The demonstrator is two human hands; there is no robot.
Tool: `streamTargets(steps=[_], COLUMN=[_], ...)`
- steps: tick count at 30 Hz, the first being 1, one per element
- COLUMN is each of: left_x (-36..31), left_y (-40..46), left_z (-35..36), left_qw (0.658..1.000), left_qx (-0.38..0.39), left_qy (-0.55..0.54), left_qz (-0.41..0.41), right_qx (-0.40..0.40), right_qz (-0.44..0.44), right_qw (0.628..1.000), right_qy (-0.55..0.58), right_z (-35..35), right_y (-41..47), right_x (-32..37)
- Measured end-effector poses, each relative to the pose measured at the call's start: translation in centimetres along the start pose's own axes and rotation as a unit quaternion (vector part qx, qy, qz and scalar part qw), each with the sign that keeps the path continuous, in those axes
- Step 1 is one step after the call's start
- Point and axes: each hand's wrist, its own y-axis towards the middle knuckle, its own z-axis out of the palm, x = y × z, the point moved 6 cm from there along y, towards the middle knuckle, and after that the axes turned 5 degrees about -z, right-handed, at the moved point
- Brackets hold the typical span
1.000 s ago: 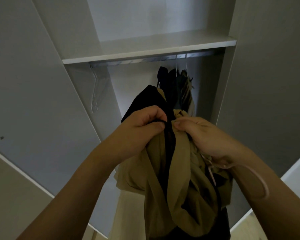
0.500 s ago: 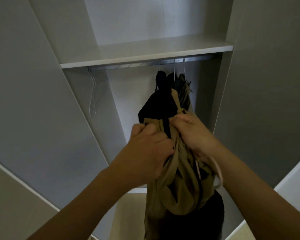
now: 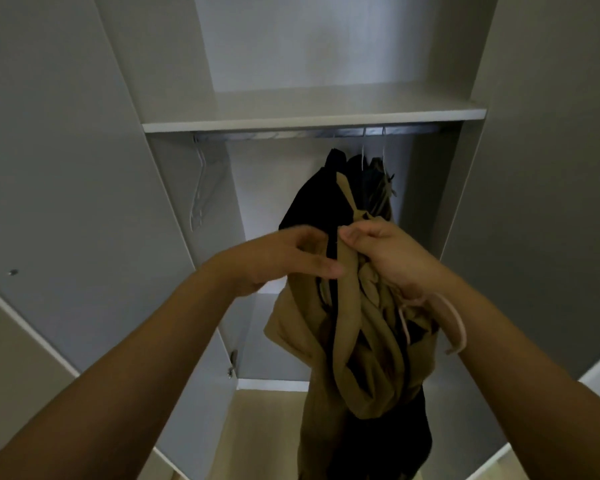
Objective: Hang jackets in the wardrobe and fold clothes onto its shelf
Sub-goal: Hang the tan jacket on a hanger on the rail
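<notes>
A tan jacket with black lining (image 3: 354, 341) hangs bunched in front of the open wardrobe. My right hand (image 3: 385, 252) grips its tan upper edge, and a pale thin loop (image 3: 456, 323) dangles by that wrist. My left hand (image 3: 284, 259) is just left of the jacket's black part, blurred, with fingers stretched out towards the fabric and thumb raised; it holds nothing. Behind the jacket, dark jackets (image 3: 371, 181) hang on the metal rail (image 3: 274, 135) under the white shelf (image 3: 312, 119).
Two empty pale hangers (image 3: 200, 195) hang at the rail's left end. Grey wardrobe doors stand open at left (image 3: 66, 168) and right (image 3: 551, 168). Light wooden floor (image 3: 267, 427) shows below.
My left hand has let go of the jacket's fabric and its fingers have straightened. My right hand keeps its hold, and the jacket now hangs from it alone.
</notes>
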Motion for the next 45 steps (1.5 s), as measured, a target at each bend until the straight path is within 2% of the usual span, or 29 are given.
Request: streamTargets(steps=[4,6,8,10,12,13,15,17,20,22,26,33,36,39,45], left_x=[1.7,2.9,3.8,5.3,6.4,6.4,6.0,5.5,4.9,4.6,3.8,3.4,3.7,4.2,5.8], left_y=[0.6,0.0,-0.7,-1.3,-1.8,-1.9,-1.6,-1.3,-0.8,-1.0,-1.9,-2.4,-2.2,-2.1,-1.1], left_z=[2.4,2.4,0.2,-2.7,-4.2,-4.2,-3.3,-2.4,-1.1,-0.6,-0.2,0.4,0.6,0.6,-0.2], left_qw=[0.987,0.983,0.988,0.957,0.918,0.909,0.902,0.886,0.872,0.878,0.887,0.878,0.866,0.852,0.818], left_qx=[0.136,0.154,0.051,-0.111,-0.253,-0.294,-0.330,-0.345,-0.317,-0.289,-0.243,-0.258,-0.282,-0.313,-0.384], left_qy=[0.026,-0.003,-0.111,-0.250,-0.287,-0.275,-0.262,-0.298,-0.367,-0.377,-0.389,-0.402,-0.411,-0.419,-0.425], left_qz=[-0.086,-0.101,-0.090,-0.095,-0.105,-0.103,-0.093,-0.082,-0.062,-0.060,-0.056,-0.034,-0.035,-0.034,-0.048], right_qx=[-0.014,-0.030,-0.027,-0.030,-0.025,-0.017,0.020,0.060,0.131,0.135,0.140,0.162,0.177,0.190,0.203], right_qz=[-0.007,0.003,0.014,0.028,0.032,0.036,0.036,0.031,0.000,-0.026,-0.015,-0.047,-0.049,-0.043,0.057], right_qw=[1.000,0.999,0.998,0.995,0.993,0.992,0.987,0.971,0.918,0.902,0.918,0.922,0.920,0.933,0.965], right_qy=[-0.026,-0.039,-0.061,-0.086,-0.112,-0.121,-0.154,-0.230,-0.374,-0.410,-0.370,-0.348,-0.348,-0.304,-0.158], right_z=[-1.4,-3.2,-4.5,-5.3,-5.3,-5.1,-3.8,-2.3,0.2,0.3,0.1,1.3,1.6,1.5,0.3], right_y=[0.6,0.8,0.5,-0.1,-0.2,-0.4,-0.7,-1.0,-1.4,-1.4,-1.4,-1.7,-1.7,-1.5,0.0], right_x=[0.3,-0.3,-1.0,-1.6,-1.6,-1.4,-0.4,-0.3,-0.7,-0.6,-0.4,0.7,0.6,0.8,-1.0])
